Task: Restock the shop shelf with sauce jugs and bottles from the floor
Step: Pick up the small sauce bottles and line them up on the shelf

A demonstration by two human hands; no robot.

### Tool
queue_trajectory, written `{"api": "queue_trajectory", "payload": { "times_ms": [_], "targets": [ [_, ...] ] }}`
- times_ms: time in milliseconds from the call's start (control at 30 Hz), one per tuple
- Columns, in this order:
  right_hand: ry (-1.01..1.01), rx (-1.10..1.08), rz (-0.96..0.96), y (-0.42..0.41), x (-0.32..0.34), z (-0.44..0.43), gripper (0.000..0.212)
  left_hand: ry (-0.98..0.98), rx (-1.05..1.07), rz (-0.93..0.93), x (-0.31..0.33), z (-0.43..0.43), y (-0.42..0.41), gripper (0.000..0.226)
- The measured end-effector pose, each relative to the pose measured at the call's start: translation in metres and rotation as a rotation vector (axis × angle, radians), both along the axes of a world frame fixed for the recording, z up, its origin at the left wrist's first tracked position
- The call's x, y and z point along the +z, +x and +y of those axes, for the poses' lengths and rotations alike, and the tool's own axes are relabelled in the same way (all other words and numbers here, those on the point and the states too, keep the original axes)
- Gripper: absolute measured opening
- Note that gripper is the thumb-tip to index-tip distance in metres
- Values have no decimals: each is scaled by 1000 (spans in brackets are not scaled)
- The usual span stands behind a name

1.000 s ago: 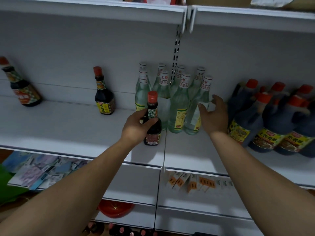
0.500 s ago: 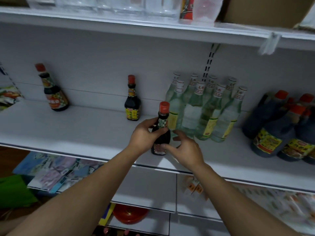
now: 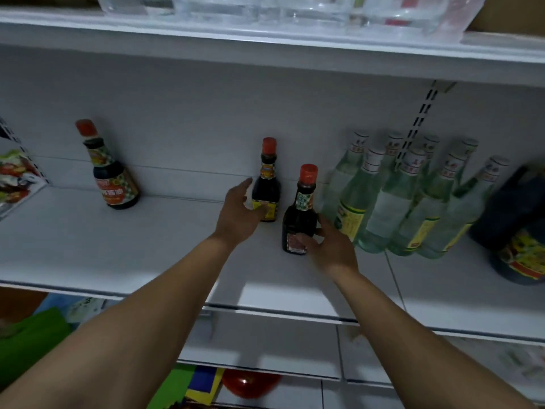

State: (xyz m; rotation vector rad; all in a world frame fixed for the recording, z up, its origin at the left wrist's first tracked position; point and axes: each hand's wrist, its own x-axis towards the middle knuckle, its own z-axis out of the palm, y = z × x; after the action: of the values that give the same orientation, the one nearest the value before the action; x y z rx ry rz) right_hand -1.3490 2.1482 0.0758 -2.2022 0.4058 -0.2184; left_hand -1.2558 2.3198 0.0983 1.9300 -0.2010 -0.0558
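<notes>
shelf (image 3: 124,249) on my feed: the front sauce bottle (image 3: 299,214) stands upright on the white board, just left of the bunch of pale green bottles (image 3: 392,202). right hand (image 3: 330,246) grips it low down, thumb across the label, the other fingers wrapped round its far side. left hand (image 3: 237,216) is up at the back sauce bottle (image 3: 265,184), which stands by the rear wall. its fingers are loose and a bit spread, thumb over the yellow label, can't tell if it's actually touching. i see another sauce bottle (image 3: 116,175) well off to the left and a dark jug (image 3: 519,231) far right.
</notes>
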Motion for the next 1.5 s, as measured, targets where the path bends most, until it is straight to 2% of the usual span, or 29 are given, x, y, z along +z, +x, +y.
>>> {"api": "queue_trajectory", "payload": {
  "times_ms": [167, 300, 467, 833, 967, 1067, 1200, 1433, 1500],
  "targets": [
    [-34, -47, -60, 29, -5, 0, 58, 113, -55, -8, -7, -7, 33, 62],
    [-45, -59, -30, 52, -5, 0, 61, 27, 15, 21, -16, -8, 42, 50],
    [-16, -40, 34, 76, -5, -3, 64, 56, 93, -18, -18, -6, 49, 41],
    [63, -66, 93, 90, -9, -2, 73, -56, 101, -16, -26, -11, 44, 41],
    [96, -116, 56, 84, -9, 5, 62, -31, 97, 10, -21, -12, 40, 43],
    [65, -164, 81, 73, -7, 12, 62, -97, 63, 110, -14, -11, 39, 44],
    [11, -180, 64, 51, 0, 20, 44, -90, 81, 174, -12, 1, 23, 45],
    [-44, -68, 130, 10, 21, 39, 39, -58, 11, 252, -13, 29, -38, 8],
    [-66, -30, 137, -1, 26, 45, 40, -49, -1, 253, -12, 34, -60, 8]
  ]
}}
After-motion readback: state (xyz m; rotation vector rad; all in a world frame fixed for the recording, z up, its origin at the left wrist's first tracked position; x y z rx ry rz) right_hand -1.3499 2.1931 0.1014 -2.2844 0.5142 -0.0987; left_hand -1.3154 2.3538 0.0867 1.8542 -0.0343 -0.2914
